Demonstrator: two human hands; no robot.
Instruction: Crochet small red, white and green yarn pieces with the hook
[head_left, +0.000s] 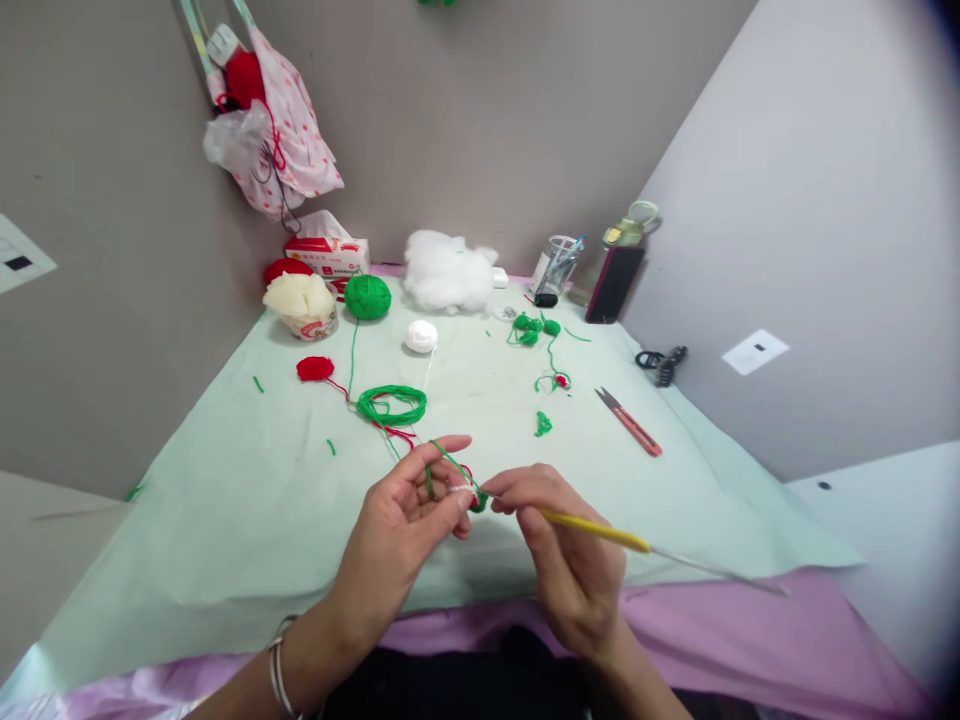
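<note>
My left hand [412,510] pinches a small crochet piece [478,499] of white, red and green yarn between thumb and fingers. A green strand [450,458] runs over its raised index finger down to the piece. In my right hand [562,545] is a crochet hook with a yellow handle [600,529], its metal shaft sticking out to the right. The hook's working tip is at the piece, mostly hidden by my fingers. Just beyond my left hand lies a loose coil of green yarn [391,405], with red strands beside it.
Behind are a green yarn ball [367,297], a white yarn ball [421,337], white stuffing [450,272] and a paper-lined tub [303,305]. To the right lie thread snips [628,422], small green pieces [543,424] and a leaning phone [615,285]. A red crocheted disc [315,369] lies left.
</note>
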